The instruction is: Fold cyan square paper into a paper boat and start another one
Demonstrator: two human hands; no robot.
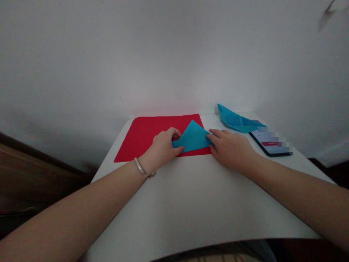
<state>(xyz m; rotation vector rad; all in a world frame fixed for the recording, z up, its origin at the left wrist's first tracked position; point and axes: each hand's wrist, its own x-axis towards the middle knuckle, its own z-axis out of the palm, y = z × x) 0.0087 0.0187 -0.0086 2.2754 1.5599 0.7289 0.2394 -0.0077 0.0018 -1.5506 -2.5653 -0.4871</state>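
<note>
A folded sheet of blue paper (pixel 194 137), pointed at the top, is held between my two hands over a flat red sheet (pixel 144 136). My left hand (pixel 165 145) pinches its left end, thumb in front and curled fingers behind. At the right end my right hand (pixel 230 147) has its fingertips closed on the paper's corner. The fingertips hide part of that corner. A silver bangle (pixel 140 166) circles my left wrist.
A folded blue paper boat (pixel 237 122) lies at the back right, beside a phone (pixel 268 143) with a lit screen. The white table (pixel 191 203) meets a pale wall (pixel 163 62) at the back. Wooden furniture (pixel 35 174) stands off to the left.
</note>
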